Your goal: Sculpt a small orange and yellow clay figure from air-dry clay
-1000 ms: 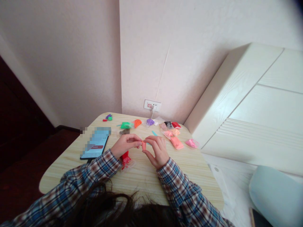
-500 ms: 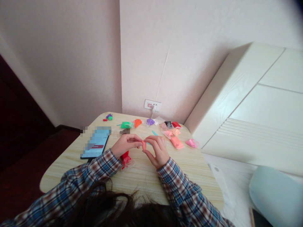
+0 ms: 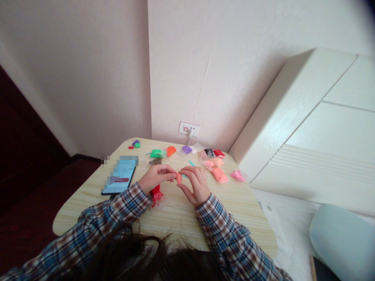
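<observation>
I see my left hand (image 3: pixel 155 177) and right hand (image 3: pixel 195 184) meeting at the middle of the frame, above the table (image 3: pixel 240 210). Both are curled, fingertips pinched on a small orange clay piece (image 3: pixel 178 178) held between them. A red clay bag (image 3: pixel 156 196) lies just below my left wrist, a phone (image 3: pixel 120 180) to the left, and a salmon-pink clay bag (image 3: pixel 219 175) to the right.

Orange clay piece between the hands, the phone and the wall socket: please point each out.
orange clay piece (image 3: pixel 178 178), head view, on its middle, pinched between both hands.
phone (image 3: pixel 120 178), head view, on the middle of its screen.
wall socket (image 3: pixel 189 128), head view, on its white faceplate.
</observation>
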Motion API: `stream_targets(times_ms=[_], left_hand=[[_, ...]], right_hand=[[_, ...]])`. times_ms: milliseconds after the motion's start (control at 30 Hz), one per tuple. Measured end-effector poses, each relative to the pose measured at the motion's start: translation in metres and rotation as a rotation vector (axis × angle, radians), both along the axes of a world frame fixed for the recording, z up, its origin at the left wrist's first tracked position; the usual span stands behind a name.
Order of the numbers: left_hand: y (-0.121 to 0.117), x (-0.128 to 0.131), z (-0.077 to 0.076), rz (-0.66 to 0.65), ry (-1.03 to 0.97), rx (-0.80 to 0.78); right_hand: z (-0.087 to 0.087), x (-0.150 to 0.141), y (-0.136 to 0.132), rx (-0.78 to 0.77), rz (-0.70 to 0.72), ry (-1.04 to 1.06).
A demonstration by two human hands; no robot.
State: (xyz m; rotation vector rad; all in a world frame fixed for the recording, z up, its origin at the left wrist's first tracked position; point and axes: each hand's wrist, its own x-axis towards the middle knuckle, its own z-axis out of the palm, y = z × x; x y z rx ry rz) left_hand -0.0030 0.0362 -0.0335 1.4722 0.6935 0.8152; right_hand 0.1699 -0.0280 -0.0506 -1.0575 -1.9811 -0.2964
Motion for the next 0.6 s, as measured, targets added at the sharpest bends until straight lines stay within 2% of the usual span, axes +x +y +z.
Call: stream_targets(times_ms=[600], left_hand=[[-0.0019, 0.0013, 0.0020, 0.024, 0.010, -0.003]], right_hand=[[0.0004, -0.0011, -0.0009, -0.044, -0.013, 0.006]])
